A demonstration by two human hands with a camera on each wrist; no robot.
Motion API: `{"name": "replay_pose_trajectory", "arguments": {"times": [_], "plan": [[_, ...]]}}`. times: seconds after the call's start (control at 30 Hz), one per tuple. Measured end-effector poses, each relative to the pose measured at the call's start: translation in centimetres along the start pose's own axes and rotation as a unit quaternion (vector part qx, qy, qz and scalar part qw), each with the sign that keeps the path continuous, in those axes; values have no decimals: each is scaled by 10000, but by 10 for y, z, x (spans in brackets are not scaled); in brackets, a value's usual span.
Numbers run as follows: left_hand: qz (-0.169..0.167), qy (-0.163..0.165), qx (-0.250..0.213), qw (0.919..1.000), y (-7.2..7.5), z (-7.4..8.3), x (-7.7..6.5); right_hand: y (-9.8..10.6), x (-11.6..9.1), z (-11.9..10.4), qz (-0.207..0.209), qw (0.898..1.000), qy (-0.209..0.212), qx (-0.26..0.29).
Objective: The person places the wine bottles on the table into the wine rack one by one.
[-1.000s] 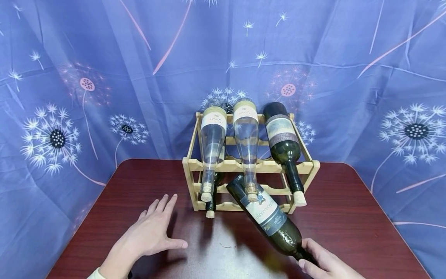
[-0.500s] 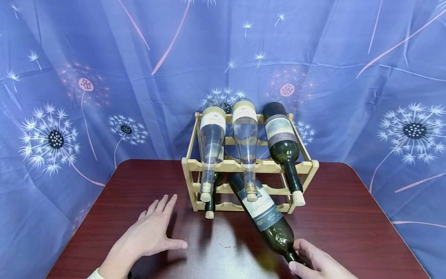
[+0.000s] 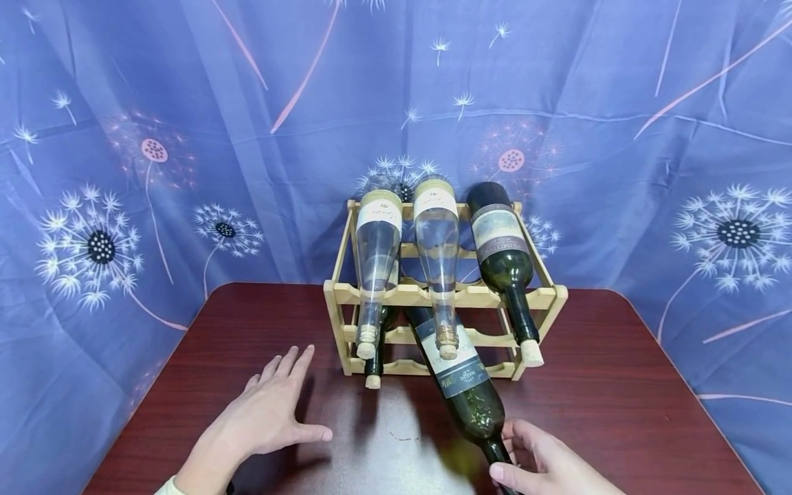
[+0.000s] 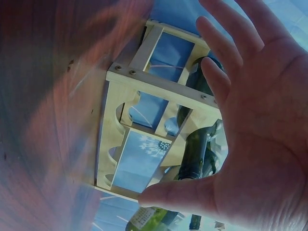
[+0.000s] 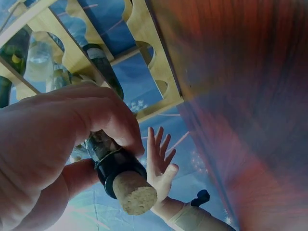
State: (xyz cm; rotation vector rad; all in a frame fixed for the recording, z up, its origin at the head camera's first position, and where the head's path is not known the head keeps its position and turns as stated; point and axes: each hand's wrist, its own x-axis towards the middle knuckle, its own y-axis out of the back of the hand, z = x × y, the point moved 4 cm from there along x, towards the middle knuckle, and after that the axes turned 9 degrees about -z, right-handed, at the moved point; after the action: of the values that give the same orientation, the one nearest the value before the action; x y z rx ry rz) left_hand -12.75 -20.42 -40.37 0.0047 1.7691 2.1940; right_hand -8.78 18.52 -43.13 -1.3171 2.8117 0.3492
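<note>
My right hand [image 3: 544, 460] grips a dark green wine bottle [image 3: 476, 409] by its neck. The bottle slants, its base end inside the middle level of the wooden wine rack [image 3: 414, 295], below the top row. In the right wrist view, thumb and fingers wrap the neck just behind the cork [image 5: 134, 193]. My left hand [image 3: 266, 412] is held over the table to the left of the rack, fingers spread and holding nothing. Another dark bottle [image 3: 374, 364] lies in the middle level at the left, its cork facing me.
On the rack's top level lie two clear bottles [image 3: 379, 240] [image 3: 436, 240] and a dark bottle [image 3: 504, 247] at the right, necks toward me. The rack stands on a red-brown wooden table [image 3: 619, 385]. A blue dandelion-print curtain [image 3: 297, 172] hangs behind and at both sides.
My right hand has moved left and slightly forward with the bottle, whose base end has gone deeper into the rack. The bottle is less slanted. My left hand has stayed put.
</note>
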Motion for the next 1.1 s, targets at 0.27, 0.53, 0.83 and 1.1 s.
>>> {"name": "replay_pose_trajectory", "arguments": {"times": [0.27,0.53,0.83,1.1], "plan": [[-8,13,-31,10000,-1,-1,0,-3,8,-9,-61,9994,-155,312],[32,20,91,10000,0,-3,2,-7,15,-16,-51,9994,330,-5],[511,-109,348,9980,2,-5,4,-8,26,-20,112,9997,-74,-201],[987,-246,598,9930,5,-8,12,-11,34,-23,162,9983,-300,466]]}}
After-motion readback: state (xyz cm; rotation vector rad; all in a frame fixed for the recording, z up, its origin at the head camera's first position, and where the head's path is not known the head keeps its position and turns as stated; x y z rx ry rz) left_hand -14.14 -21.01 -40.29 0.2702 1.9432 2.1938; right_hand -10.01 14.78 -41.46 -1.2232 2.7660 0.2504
